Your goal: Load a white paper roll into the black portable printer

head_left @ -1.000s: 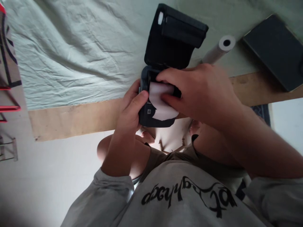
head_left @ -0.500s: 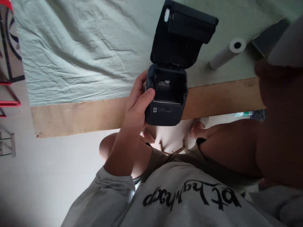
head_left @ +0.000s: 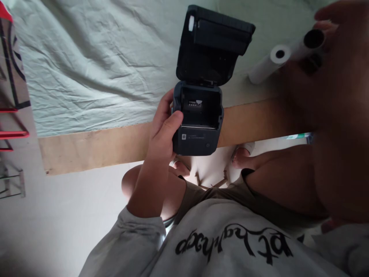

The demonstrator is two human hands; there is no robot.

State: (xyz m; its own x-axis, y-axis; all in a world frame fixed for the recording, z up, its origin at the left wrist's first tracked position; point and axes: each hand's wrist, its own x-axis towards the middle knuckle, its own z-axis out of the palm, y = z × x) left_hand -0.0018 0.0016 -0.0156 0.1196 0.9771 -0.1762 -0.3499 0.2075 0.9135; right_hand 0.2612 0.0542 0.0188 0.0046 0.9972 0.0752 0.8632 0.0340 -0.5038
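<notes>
My left hand [head_left: 162,132] grips a small black printer [head_left: 197,139] by its left side, above the table's front edge. The printer's lid [head_left: 215,42] stands open and its paper bay is empty. My right hand [head_left: 338,80] is up at the far right, blurred and close to the camera. Its fingers are closed on a white paper roll [head_left: 313,39] with a dark core. That roll hangs just beside a second white paper roll [head_left: 269,62], which lies on the cloth.
A wrinkled pale green cloth [head_left: 100,65] covers the table, leaving a bare wooden strip [head_left: 95,148] along the front edge. A red metal frame [head_left: 13,134] stands at the far left. My knees and grey sweatshirt fill the bottom of the view.
My right hand has lifted the white paper roll out of the printer's bay and carried it up to the right, next to the roll on the cloth. The left hand still holds the printer.
</notes>
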